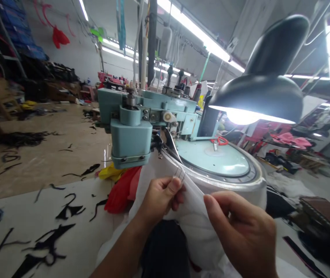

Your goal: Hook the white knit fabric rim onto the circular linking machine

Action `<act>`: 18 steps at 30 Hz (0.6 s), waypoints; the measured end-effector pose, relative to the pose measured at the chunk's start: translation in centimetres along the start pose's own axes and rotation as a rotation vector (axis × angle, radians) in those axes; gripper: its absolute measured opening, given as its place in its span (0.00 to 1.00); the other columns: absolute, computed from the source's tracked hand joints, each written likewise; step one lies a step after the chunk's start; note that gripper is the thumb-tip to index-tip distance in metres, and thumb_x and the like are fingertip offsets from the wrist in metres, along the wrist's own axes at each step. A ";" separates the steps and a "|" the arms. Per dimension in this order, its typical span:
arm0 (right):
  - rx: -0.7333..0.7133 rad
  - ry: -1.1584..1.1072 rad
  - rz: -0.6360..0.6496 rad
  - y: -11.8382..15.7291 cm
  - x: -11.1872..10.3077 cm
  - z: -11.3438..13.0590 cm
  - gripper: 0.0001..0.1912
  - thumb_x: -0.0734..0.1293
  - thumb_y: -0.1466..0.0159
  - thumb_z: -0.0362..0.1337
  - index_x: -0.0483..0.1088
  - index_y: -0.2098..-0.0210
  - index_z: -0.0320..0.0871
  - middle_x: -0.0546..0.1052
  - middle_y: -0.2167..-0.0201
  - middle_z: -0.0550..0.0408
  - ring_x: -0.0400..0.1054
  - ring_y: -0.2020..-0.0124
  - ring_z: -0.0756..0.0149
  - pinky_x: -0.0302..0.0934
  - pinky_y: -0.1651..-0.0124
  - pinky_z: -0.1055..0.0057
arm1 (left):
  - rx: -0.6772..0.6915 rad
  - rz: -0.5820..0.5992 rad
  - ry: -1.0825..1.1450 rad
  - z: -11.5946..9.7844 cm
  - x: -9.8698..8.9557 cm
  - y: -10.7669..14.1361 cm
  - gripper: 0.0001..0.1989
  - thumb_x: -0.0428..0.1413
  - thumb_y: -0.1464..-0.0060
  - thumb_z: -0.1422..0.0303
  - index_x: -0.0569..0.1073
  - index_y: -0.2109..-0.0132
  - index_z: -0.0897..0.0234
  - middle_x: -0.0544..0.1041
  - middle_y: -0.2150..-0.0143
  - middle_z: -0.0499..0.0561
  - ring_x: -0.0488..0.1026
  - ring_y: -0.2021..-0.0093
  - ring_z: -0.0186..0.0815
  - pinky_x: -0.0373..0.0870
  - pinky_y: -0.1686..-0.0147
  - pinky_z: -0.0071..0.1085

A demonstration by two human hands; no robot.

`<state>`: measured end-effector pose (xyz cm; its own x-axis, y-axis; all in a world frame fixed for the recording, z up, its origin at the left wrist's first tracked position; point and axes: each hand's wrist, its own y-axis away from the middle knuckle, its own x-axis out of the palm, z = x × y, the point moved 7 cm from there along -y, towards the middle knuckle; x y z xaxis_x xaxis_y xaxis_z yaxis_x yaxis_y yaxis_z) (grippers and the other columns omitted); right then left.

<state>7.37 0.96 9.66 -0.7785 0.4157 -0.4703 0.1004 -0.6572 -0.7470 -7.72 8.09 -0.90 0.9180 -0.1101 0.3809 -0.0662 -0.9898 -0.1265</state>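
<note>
White fabric — teal linking machine, black lamp

A black task lamp glares white (ceiling tubes add more), the right hand blurs slightly, and the edges bow.

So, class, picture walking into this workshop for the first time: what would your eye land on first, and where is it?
The black desk lamp blazes at the upper right, its shade arching beside the pale teal circular sewing machine in the centre. Just below the machine, the left hand and right hand pinch white fabric. Black scraps lie strewn across the lower left.
</note>
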 end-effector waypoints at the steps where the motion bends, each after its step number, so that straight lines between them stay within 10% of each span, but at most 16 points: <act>1: 0.011 -0.001 -0.015 0.1 -0.1 -0.1 0.12 0.68 0.36 0.39 0.75 0.75 0.44 0.71 0.84 0.63 0.62 0.84 0.76 0.57 0.78 0.79 | 0.002 -0.009 -0.001 0.1 -0.1 -0.3 0.29 0.62 0.53 0.43 0.74 0.71 0.69 0.72 0.80 0.49 0.63 0.84 0.26 0.54 0.84 0.22; 18: 0.136 0.203 -0.241 2.0 -0.2 -3.4 0.13 0.71 0.38 0.45 0.71 0.74 0.44 0.72 0.80 0.61 0.66 0.81 0.74 0.61 0.73 0.78 | 0.061 0.025 -0.242 -0.6 1.6 -0.4 0.29 0.58 0.48 0.43 0.72 0.75 0.68 0.72 0.80 0.50 0.65 0.83 0.27 0.59 0.83 0.23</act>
<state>9.80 1.73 6.70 -0.6291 0.6769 -0.3821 -0.1656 -0.5971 -0.7849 -6.40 8.23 0.28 0.9838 -0.1019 0.1476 -0.0727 -0.9788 -0.1913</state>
